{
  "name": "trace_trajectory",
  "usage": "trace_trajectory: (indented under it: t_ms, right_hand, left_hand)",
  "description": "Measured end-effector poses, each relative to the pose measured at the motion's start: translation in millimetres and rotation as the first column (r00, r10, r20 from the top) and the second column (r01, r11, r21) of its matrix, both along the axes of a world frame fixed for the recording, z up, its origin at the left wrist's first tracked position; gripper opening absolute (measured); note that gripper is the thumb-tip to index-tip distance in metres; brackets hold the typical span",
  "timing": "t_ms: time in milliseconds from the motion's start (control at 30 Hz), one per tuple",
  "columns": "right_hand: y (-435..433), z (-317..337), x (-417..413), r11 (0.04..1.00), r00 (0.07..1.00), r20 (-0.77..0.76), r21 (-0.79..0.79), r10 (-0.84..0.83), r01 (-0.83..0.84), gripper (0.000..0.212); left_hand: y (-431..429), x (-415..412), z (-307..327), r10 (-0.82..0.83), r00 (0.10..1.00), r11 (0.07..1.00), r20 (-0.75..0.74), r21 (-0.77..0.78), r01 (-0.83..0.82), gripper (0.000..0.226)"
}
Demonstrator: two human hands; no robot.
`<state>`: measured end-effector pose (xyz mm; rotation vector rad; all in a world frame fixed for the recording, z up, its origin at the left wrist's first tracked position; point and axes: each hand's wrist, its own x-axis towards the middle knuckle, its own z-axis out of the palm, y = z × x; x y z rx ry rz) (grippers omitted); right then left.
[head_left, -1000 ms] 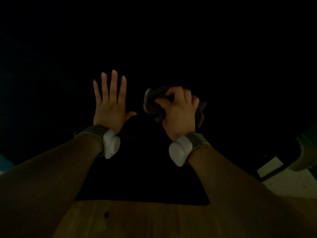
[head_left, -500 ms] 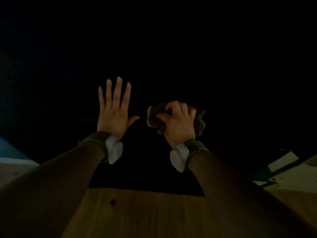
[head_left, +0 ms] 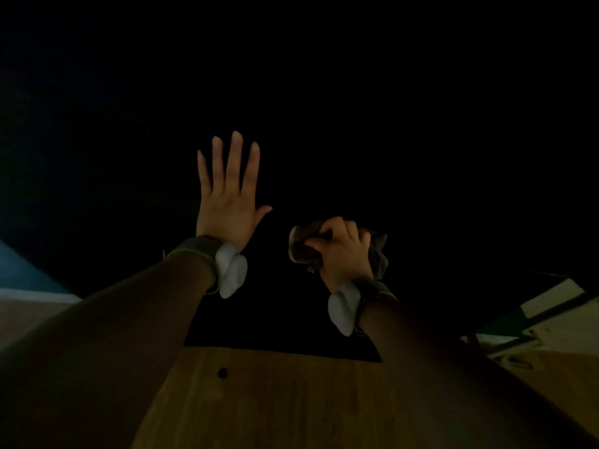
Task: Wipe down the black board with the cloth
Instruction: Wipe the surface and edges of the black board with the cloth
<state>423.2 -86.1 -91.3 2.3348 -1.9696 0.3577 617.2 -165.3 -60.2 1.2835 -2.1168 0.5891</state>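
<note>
1. the left hand (head_left: 227,209) is open and flat. its four fingers (head_left: 235,163) are straight, only slightly apart, and point away from the person, while the thumb sticks out sideways toward the right hand.
2. the right hand (head_left: 345,251) is a fist. its fingers curl over a bunched grey cloth (head_left: 303,246) and grip it, with the thumb pinching in from the side.
3. the cloth bulges out past the thumb side of the fist, and a smaller fold shows past the little-finger side. the rest is hidden in the palm.
4. the black board (head_left: 285,322) lies under both hands and runs beyond the fingertips into darkness, where its far edges cannot be told.
5. the left palm seems to rest on the board and the cloth seems pressed to it under the right fingers. the dim light leaves both contacts unsure.
6. the right knuckles sit nearer the person than the left fingertips, with bare board between the left thumb and the cloth.
7. behind the heel of the left hand sits a grey wristband (head_left: 191,252) with a white pod (head_left: 231,273). the right wrist carries a second pod (head_left: 343,311).
8. behind the wrists, the board's near edge meets a wooden tabletop (head_left: 275,406) with a small dark spot (head_left: 222,372).
</note>
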Motion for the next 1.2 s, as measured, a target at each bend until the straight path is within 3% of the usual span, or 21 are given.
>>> trace_trajectory:
  t_ms: [267,400,533,700,933,1200]
  right_hand:
    - [-8.0,19.1,-8.0,0.983,0.997,0.065,0.174,0.04,-0.05,0.029]
    - [3.7,35.6,-9.6,0.984,0.992,0.125,0.174,0.011,-0.033,0.034]
    - [20.9,69.0,-14.9,0.997,0.971,0.235,0.075,-0.039,0.021,0.038]
    - [35.9,131.9,-19.1,0.998,0.919,0.393,-0.063,0.015,0.011,0.042]
    - [54.0,204.0,-10.2,0.979,0.909,0.403,-0.202,0.106,-0.024,0.043]
    - [62.6,260.8,-4.7,0.968,0.926,0.359,-0.25,0.12,-0.029,0.048]
  left_hand:
    - [12.5,2.7,8.8,-0.004,1.0,0.998,0.022,0.055,0.003,0.092]
    - [29.1,11.4,18.8,-0.021,0.999,0.997,0.032,0.077,0.018,0.085]
    - [43.7,18.5,33.1,-0.077,0.997,0.993,0.005,0.094,0.076,0.083]
    - [53.5,17.3,67.7,-0.044,0.999,0.998,-0.005,0.046,0.044,0.083]
    - [51.6,10.0,128.3,0.039,0.972,0.986,-0.234,0.165,0.0,0.078]
    - [58.0,5.9,201.8,0.01,0.956,0.994,-0.294,0.103,0.022,0.078]
